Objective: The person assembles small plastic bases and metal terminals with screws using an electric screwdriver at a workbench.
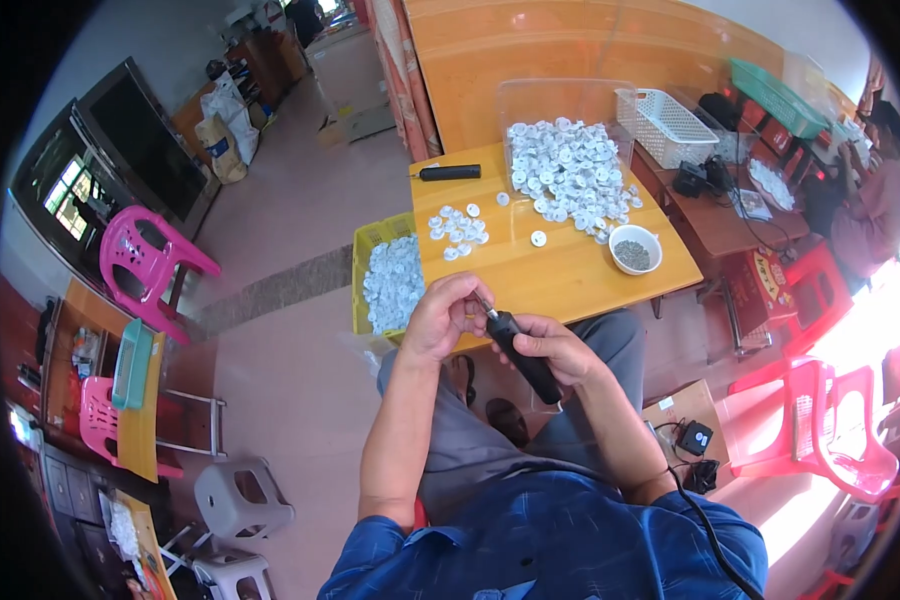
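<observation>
In front of my lap, my right hand (562, 350) is closed round the black body of a cordless electric screwdriver (533, 372). Its metal bit points up and to the left. The fingers of my left hand (442, 322) are pinched together at the bit's tip, and whatever they hold is hidden. Just beyond, on the wooden table (590, 295), lie small round white plastic parts (459, 232) in a loose group. A single white part (538, 239) sits apart from them. A white bowl (654, 243) of small grey metal pieces, seemingly screws, stands at the right edge.
A clear bin (505, 100) on its side spills a large heap of white parts (567, 165). Another black screwdriver (450, 173) lies at the far left corner. Left of the table stands a yellow crate (365, 240) of parts. Another person (870, 210) sits at far right.
</observation>
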